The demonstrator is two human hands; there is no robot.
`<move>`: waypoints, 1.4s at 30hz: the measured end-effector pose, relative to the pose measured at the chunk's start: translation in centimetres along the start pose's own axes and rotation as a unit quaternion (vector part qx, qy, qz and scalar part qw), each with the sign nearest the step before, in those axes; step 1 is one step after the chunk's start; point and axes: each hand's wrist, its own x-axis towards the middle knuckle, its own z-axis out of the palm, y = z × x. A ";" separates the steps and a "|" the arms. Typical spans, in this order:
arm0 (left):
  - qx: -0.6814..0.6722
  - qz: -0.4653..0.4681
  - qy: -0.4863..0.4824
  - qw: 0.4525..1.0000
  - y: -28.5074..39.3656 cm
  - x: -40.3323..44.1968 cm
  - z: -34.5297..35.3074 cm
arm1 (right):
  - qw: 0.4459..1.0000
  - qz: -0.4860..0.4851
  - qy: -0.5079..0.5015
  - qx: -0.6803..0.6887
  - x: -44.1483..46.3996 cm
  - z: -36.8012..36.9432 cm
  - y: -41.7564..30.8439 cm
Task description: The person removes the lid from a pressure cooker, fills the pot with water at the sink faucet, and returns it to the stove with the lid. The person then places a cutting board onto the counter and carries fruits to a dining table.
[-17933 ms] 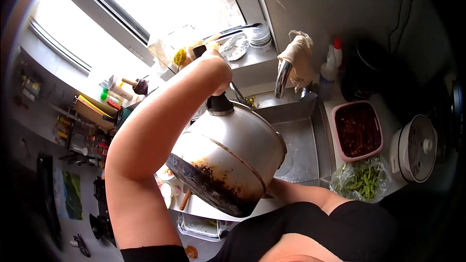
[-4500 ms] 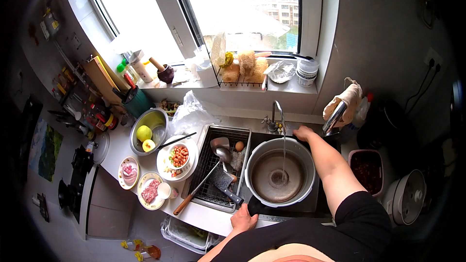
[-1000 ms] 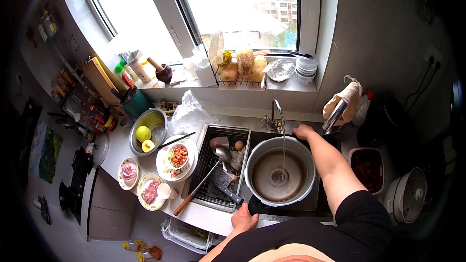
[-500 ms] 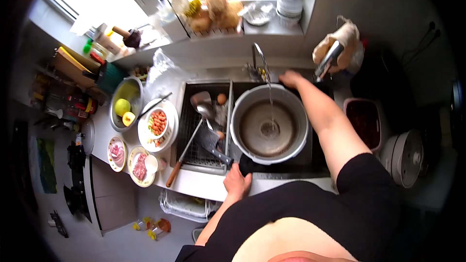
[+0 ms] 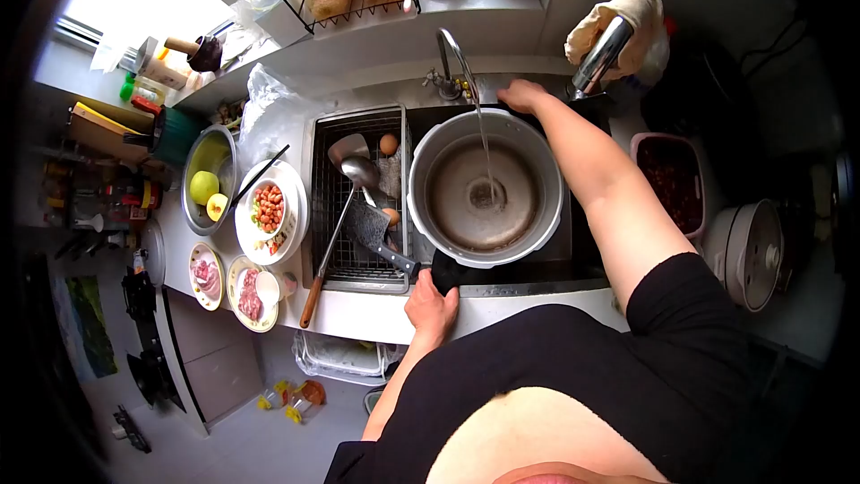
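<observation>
In the head view, the pot [image 5: 550, 211] is set in the sink [image 5: 537, 287], placed between the two hands: up and to the right of the left hand [image 5: 431, 306], and toward the wearer from the right hand [image 5: 521, 95]. From hand to hand, a slanting line is drawn across the pot, near left to far right. The black handle [image 5: 451, 271], pointed toward the wearer, is met by the left hand, with fingers and thumb seen bent beside it; whether it is pinched firmly cannot be told. By the right hand the far edge is reached, and its grip cannot be made out, since the fingertips are hidden. The tap [image 5: 459, 52] is placed just left of the right hand, and water [image 5: 485, 148] is poured from it into the pot. Just left of the left hand, the cleaver [image 5: 369, 224] is laid with its handle end close by; contact is unclear. The pot's underside is hidden.
</observation>
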 end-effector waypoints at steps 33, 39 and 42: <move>-0.014 0.007 0.002 1.000 -0.7 0.0 0.6 | 1.000 -0.004 -0.001 -0.003 -0.1 0.0 -0.1; -0.015 0.002 0.002 1.000 -0.5 0.0 0.5 | 1.000 -0.008 0.026 0.009 0.3 0.5 0.3; -0.016 0.006 0.004 1.000 -0.5 0.1 0.6 | 1.000 -0.002 0.019 0.008 0.2 0.3 0.2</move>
